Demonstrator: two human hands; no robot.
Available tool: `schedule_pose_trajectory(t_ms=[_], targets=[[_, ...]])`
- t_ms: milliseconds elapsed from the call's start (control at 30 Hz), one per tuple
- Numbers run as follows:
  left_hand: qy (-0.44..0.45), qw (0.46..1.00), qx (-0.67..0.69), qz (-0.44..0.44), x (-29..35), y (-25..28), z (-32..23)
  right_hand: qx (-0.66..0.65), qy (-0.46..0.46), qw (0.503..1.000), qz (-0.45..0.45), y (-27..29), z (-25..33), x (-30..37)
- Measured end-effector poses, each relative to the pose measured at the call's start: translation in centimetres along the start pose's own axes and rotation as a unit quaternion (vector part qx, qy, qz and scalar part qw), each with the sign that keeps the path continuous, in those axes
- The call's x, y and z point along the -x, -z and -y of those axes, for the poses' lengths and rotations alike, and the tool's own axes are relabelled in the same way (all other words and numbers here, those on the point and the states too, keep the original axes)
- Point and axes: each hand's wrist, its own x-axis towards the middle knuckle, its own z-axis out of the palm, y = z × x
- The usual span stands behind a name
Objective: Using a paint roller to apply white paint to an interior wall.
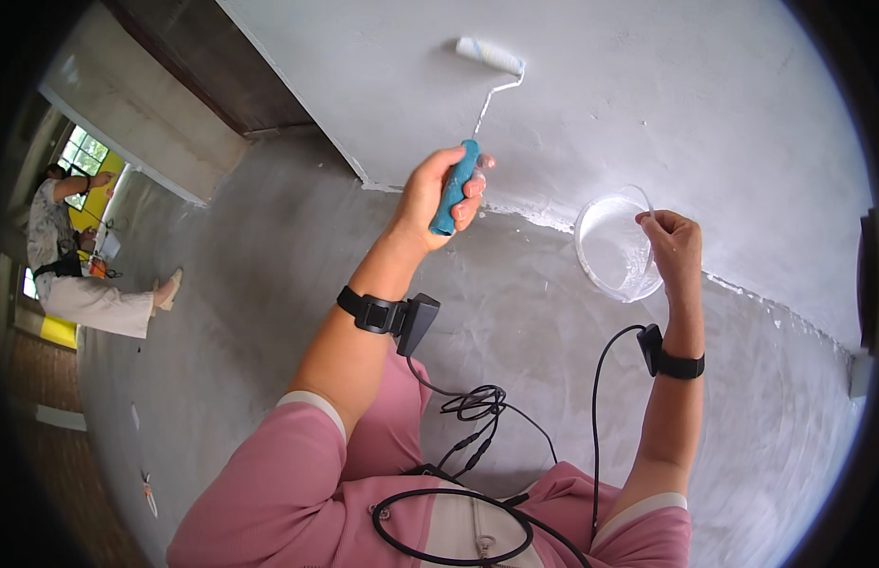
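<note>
My left hand [432, 194] is wrapped round the teal grip of a paint roller [490, 55]. The white roller sleeve lies against or just off the grey-white wall [638, 95]; I cannot tell which. To the right, my right hand [674, 246] pinches the thin handle of a white bucket [585, 266], fingers closed on it. The bucket is tilted so that its inside shows, coated with white paint at the bottom and sides. White specks mark the fingers of my left hand.
A paint-splashed seam runs where the wall meets the grey floor [515, 312]. Black cables [477, 402] hang in front of my body from the straps on both forearms. At far left another person [61, 237] stands near a window. A small orange-handled tool [149, 494] lies at lower left.
</note>
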Motion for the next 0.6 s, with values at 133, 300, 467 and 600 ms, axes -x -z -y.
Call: schedule_pose_trajectory(t_ms=[133, 300, 467, 600], targets=[[-0.045, 0.997, -0.054, -0.029, 1.8, 0.3, -2.2, 0.016, 0.004, 1.000, 0.003, 0.3, -0.3, -0.1], [-0.093, 0.957, -0.214, -0.172, 5.2, 2.0, -3.9, -0.019, 0.005, 1.000, -0.013, 1.3, -0.8, 0.0], [-0.054, 0.844, -0.441, -0.301, 7.8, 6.5, -5.8, -0.017, 0.016, 1.000, -0.017, 1.4, -0.7, 0.0], [-0.060, 0.826, -0.474, -0.300, 6.8, 7.3, -6.7, -0.017, 0.023, 0.999, -0.025, 2.1, -0.7, 0.3]])
